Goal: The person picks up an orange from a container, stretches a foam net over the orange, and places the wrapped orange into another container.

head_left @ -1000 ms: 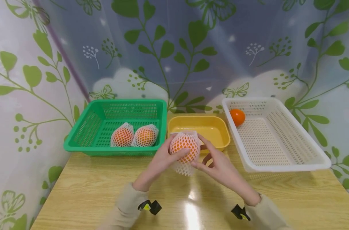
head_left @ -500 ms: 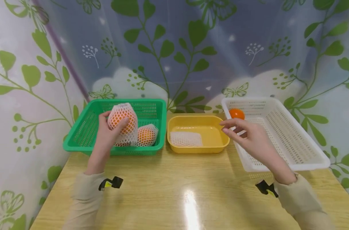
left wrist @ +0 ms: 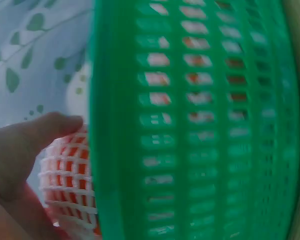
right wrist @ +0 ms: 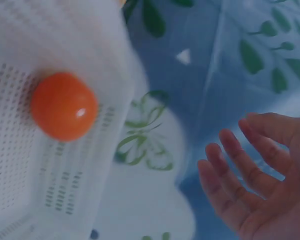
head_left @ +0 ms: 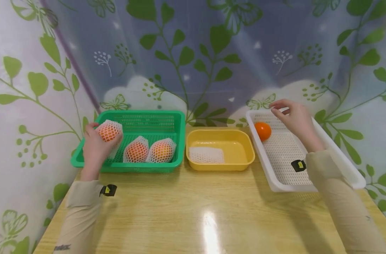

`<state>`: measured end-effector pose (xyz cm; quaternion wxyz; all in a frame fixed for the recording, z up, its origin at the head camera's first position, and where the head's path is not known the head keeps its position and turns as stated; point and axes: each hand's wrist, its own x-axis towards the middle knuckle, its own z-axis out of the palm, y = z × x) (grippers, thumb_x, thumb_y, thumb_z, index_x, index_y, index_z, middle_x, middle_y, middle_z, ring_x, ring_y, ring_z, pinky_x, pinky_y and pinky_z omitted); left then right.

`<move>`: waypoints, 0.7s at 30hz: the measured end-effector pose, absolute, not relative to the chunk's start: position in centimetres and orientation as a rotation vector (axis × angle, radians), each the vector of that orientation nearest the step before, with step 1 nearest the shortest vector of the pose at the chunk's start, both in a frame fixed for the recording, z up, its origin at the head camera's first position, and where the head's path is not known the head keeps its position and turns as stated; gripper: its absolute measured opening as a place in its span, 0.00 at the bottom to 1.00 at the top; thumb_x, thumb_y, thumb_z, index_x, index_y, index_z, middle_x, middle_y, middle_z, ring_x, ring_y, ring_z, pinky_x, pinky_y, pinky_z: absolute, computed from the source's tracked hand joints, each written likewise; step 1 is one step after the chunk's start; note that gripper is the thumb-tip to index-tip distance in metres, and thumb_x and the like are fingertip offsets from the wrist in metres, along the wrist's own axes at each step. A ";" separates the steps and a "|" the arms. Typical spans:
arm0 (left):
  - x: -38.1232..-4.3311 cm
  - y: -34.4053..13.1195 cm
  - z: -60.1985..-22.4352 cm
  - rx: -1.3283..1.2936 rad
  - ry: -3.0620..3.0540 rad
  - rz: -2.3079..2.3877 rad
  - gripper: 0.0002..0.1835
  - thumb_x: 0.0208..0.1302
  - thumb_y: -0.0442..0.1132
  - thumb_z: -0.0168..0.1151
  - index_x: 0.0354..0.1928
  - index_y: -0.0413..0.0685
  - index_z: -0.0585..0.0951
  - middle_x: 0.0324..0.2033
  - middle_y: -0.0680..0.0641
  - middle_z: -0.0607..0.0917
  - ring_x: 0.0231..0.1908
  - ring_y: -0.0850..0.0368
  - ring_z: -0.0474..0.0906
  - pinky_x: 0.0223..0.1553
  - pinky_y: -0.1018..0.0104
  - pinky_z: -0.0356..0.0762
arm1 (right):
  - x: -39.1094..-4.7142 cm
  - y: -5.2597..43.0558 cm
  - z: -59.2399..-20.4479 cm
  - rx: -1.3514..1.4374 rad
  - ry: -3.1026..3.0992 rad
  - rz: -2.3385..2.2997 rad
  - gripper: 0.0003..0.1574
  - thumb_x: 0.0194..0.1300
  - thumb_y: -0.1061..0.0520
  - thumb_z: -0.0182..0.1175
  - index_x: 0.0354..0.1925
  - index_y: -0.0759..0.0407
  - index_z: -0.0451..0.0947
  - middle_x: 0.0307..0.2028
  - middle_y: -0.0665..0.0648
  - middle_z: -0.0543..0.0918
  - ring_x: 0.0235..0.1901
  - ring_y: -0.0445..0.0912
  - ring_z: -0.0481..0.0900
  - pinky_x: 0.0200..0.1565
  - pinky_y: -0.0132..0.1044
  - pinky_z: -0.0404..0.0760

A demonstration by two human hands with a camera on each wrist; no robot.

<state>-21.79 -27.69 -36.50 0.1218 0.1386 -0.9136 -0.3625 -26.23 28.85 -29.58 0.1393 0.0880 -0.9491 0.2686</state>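
Observation:
My left hand (head_left: pixel 96 146) holds an orange fruit in a white foam net (head_left: pixel 108 132) inside the left end of the green basket (head_left: pixel 153 167). In the left wrist view, the thumb lies along the netted fruit (left wrist: pixel 72 175), and the basket wall (left wrist: pixel 120 150) hides part of it. Two more netted fruits, one in the middle (head_left: pixel 136 151) and one at the right (head_left: pixel 162 151), lie in that basket. My right hand (head_left: pixel 296 118) hovers over the back of the white basket (head_left: pixel 291 187), its fingers loosely bent and holding nothing. A bare orange fruit (right wrist: pixel 65 106) sits in a corner of the white basket.
Between the two baskets stands a yellow tray (head_left: pixel 219 166) with a flat white foam net (head_left: pixel 206 155) in it. All three containers stand on a wooden table (head_left: pixel 167 208). A leaf-patterned curtain (head_left: pixel 199 70) hangs right behind them.
Both hands have parted from the middle. The left carried the netted fruit leftward into the green basket's left end. The right hand let go and moved right and up, over the white basket.

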 end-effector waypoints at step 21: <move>-22.7 -29.4 -39.2 0.362 -3.254 -0.515 0.54 0.73 0.66 0.47 0.67 0.11 0.54 0.63 0.09 0.53 0.57 0.11 0.63 0.52 0.25 0.71 | -33.7 31.5 -37.8 0.421 -3.138 0.591 0.34 0.66 0.59 0.66 0.67 0.68 0.70 0.63 0.78 0.72 0.59 0.72 0.72 0.59 0.68 0.71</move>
